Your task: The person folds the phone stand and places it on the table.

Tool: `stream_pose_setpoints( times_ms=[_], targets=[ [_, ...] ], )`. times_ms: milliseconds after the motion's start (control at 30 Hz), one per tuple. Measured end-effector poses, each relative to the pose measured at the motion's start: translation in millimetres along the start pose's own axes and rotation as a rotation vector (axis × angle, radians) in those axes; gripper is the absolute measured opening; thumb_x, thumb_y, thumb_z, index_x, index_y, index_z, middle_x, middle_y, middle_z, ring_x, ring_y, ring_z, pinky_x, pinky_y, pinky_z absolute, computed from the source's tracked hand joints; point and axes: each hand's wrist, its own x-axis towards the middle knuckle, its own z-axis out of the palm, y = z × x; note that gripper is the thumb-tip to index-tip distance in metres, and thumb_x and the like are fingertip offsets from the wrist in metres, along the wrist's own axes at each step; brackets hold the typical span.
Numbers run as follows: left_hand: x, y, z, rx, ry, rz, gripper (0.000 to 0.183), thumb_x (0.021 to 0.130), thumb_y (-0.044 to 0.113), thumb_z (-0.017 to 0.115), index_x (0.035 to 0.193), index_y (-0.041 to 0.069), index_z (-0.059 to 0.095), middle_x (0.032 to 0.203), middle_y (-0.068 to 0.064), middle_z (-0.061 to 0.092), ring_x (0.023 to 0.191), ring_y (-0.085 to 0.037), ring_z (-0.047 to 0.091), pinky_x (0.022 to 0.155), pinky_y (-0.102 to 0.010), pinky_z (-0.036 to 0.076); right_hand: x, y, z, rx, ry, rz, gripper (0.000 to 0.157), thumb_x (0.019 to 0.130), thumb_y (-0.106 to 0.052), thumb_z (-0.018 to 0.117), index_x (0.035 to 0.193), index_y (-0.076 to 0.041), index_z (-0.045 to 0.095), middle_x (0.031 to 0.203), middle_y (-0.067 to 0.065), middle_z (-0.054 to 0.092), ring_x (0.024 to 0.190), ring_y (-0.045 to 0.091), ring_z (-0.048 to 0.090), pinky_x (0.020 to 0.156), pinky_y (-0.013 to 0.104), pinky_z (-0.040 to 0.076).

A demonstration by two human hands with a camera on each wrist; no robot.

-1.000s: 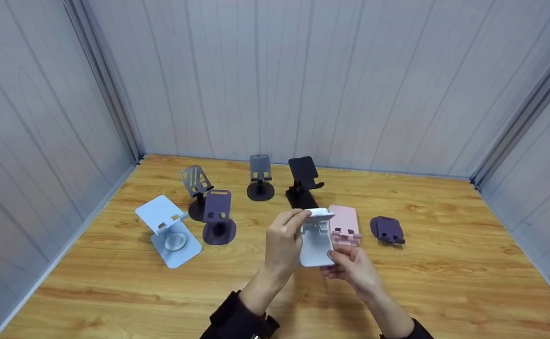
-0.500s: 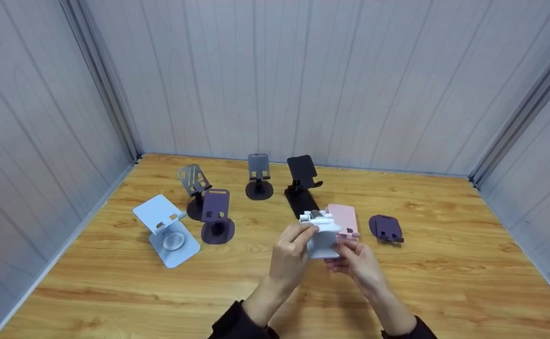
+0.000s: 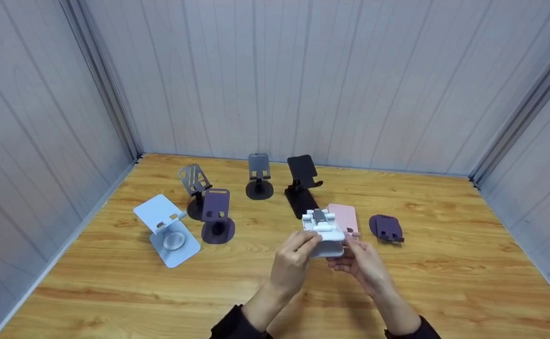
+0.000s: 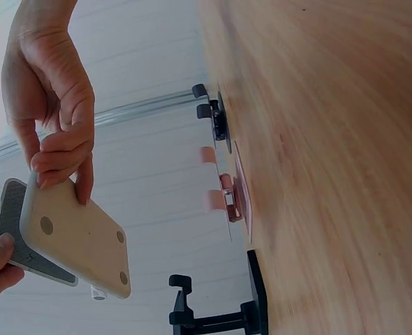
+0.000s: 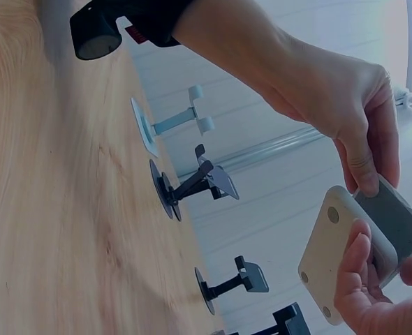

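Wall (image 3: 275, 80): pale, wood-grained, at the back and both sides. Table (image 3: 162, 301): wood-grained, 7 stands resting on it, 1 more held above. Left hand (image 3: 291, 261): thumb and fingers pinching the grey-faced plate of the white stand (image 3: 330, 234). Right hand (image 3: 362, 264): pinching the dotted plate of the same stand. Finger gap narrow on both, no wider than the plate held. White stand position: clear of the table, in front of the pink stand (image 3: 343, 217) in the head view and partly covering it; its 2 plates form a narrow wedge. Blue stand (image 3: 157, 212): unfolded, leftmost. Black stand (image 3: 302, 172): unfolded, rear. Purple stand (image 3: 216, 207): upright, between blue and black. Silver stand (image 3: 198, 189): upright, just behind purple. Grey stand (image 3: 258, 165): upright, rear, left of black. Pink lies low. Folded stand (image 3: 387, 227): dark purple, rightmost. Dots (image 4: 47, 225): 3 visible, round, grey, on the white plate's outer face.
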Motion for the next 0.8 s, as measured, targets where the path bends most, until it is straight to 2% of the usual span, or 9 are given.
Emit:
stream_pose_setpoints(
  times_ms=[100,200,367,467,567,600,667,733,800],
  targets=[
    [-2.6,-0.2,-0.8,-0.011,-0.009,0.009,0.043,0.057,-0.030,0.077,0.092,-0.005,0.079,0.093,-0.011,0.076,0.081,-0.021,0.072,0.081,-0.022,0.065,-0.8,0.2,0.1,0.009,-0.007,0.001,0.052,0.120,-0.034,0.029,0.120,0.001,0.067,0.084,0.000,0.081,0.076,0.010,0.077,0.077,0.024,0.065],
    [-4.8,-0.5,-1.1,-0.017,-0.013,0.021,0.043,0.057,-0.030,0.078,0.092,-0.005,0.080,0.093,-0.012,0.077,0.083,-0.022,0.073,0.083,-0.022,0.065,-1.5,0.3,0.1,0.009,-0.013,-0.004,0.052,0.119,-0.041,0.035,0.120,0.001,0.066,0.083,-0.001,0.081,0.076,0.010,0.077,0.077,0.024,0.065],
    [-6.7,-0.3,-1.7,0.001,-0.027,0.034,0.043,0.058,-0.027,0.080,0.093,-0.004,0.081,0.094,-0.011,0.078,0.084,-0.022,0.073,0.084,-0.023,0.065,-0.3,-1.1,-2.0,0.030,-0.023,-0.007,0.037,0.118,-0.026,0.040,0.109,-0.006,0.071,0.080,-0.002,0.080,0.075,0.008,0.077,0.075,0.022,0.065],
    [-6.5,1.3,-3.3,0.022,-0.051,0.023,0.043,0.059,-0.025,0.083,0.095,-0.002,0.081,0.094,-0.010,0.077,0.084,-0.021,0.073,0.082,-0.023,0.065,0.4,-2.0,-3.2,0.038,-0.029,-0.014,0.033,0.116,-0.017,0.039,0.110,-0.008,0.071,0.080,-0.003,0.080,0.074,0.007,0.077,0.074,0.021,0.065],
    [-4.1,4.8,-6.5,0.009,-0.089,-0.031,0.037,0.066,-0.020,0.087,0.096,0.000,0.080,0.096,-0.008,0.077,0.084,-0.019,0.073,0.081,-0.023,0.064,0.6,-3.0,-3.5,0.037,-0.031,-0.018,0.033,0.114,-0.014,0.038,0.112,-0.009,0.071,0.080,-0.003,0.081,0.074,0.007,0.077,0.074,0.021,0.065],
    [-3.1,6.3,-7.7,-0.015,-0.099,-0.071,0.033,0.070,-0.016,0.089,0.098,-0.001,0.080,0.097,-0.008,0.077,0.085,-0.019,0.074,0.082,-0.023,0.065,0.5,-3.4,-3.6,0.038,-0.032,-0.019,0.033,0.114,-0.013,0.038,0.112,-0.010,0.071,0.081,-0.003,0.081,0.074,0.007,0.077,0.075,0.021,0.065],
    [-0.1,9.9,-10.1,-0.090,-0.112,-0.197,0.028,0.077,-0.007,0.090,0.102,-0.003,0.080,0.100,-0.011,0.078,0.089,-0.023,0.076,0.084,-0.027,0.066,0.1,-4.3,-3.8,0.038,-0.031,-0.022,0.035,0.114,-0.013,0.037,0.110,-0.011,0.071,0.083,-0.003,0.081,0.075,0.007,0.077,0.076,0.021,0.065],
    [4.0,12.6,-12.7,-0.211,-0.123,-0.395,0.030,0.084,0.003,0.088,0.110,-0.007,0.078,0.108,-0.017,0.077,0.097,-0.030,0.077,0.090,-0.034,0.067,-0.6,-5.1,-3.9,0.038,-0.023,-0.032,0.035,0.114,-0.012,0.036,0.111,-0.010,0.071,0.084,-0.003,0.082,0.076,0.007,0.078,0.076,0.021,0.065],
    [9.4,14.2,-15.6,-0.358,-0.136,-0.649,0.038,0.092,0.008,0.084,0.123,-0.011,0.073,0.118,-0.023,0.074,0.107,-0.037,0.075,0.097,-0.043,0.066,-1.3,-5.5,-4.1,0.038,-0.014,-0.045,0.034,0.114,-0.012,0.036,0.114,-0.007,0.069,0.085,-0.003,0.082,0.078,0.008,0.078,0.077,0.021,0.065]
  ],
)
